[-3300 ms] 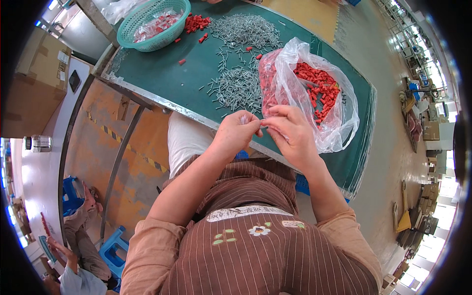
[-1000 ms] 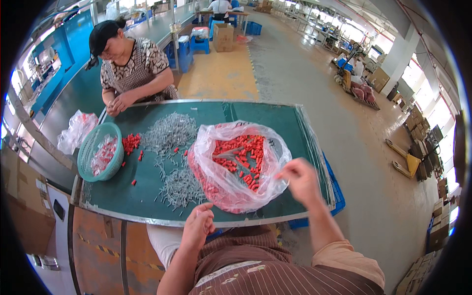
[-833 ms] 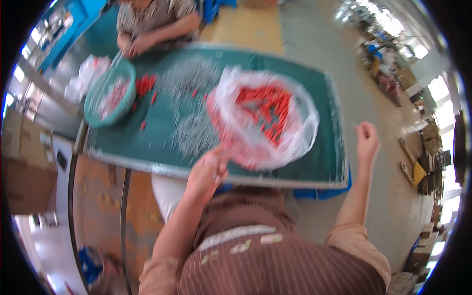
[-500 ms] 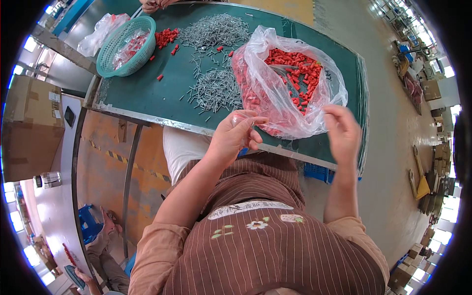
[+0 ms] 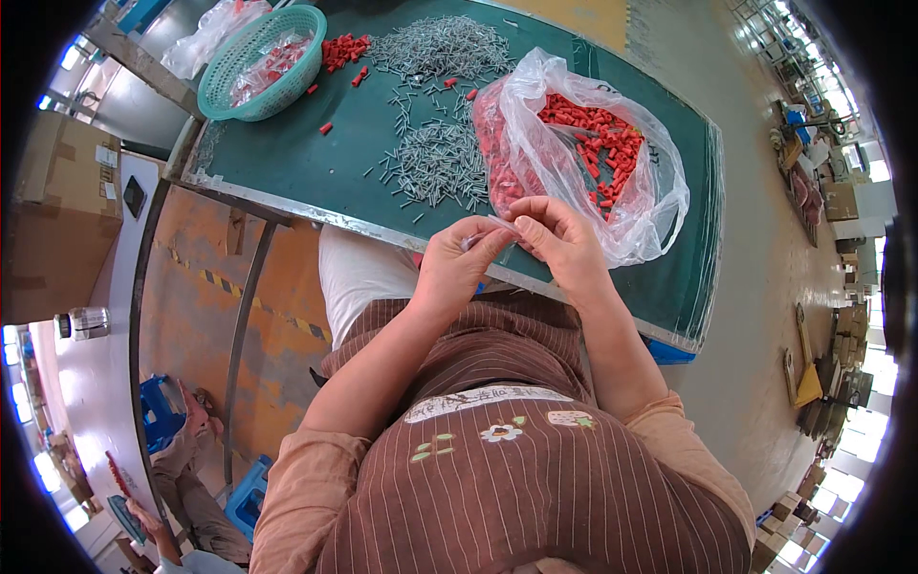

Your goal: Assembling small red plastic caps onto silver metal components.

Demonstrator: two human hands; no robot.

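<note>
My left hand (image 5: 453,266) and my right hand (image 5: 568,251) meet at the table's near edge, their fingertips pinching a small clear plastic bag (image 5: 503,226) between them. Fingers cover most of the little bag, so its contents cannot be made out. Just beyond the hands lies a large clear plastic bag (image 5: 650,234), its mouth spread wide around many small red plastic caps (image 5: 612,153). Left of it are two heaps of small grey metal screws, a nearer heap (image 5: 435,163) and a farther heap (image 5: 440,46).
The green-topped table (image 5: 287,158) has a metal rim. At its far left stands a teal basket (image 5: 212,96) holding small filled bags, beside loose red caps (image 5: 342,50). A cardboard box (image 5: 62,220) and a jar (image 5: 88,323) rest further left. Another person's hand (image 5: 148,517) shows lower left.
My right hand has moved left from the large bag's rim to join my left hand at the small bag. The view has shifted slightly, and a person's hands at the far edge have left the picture.
</note>
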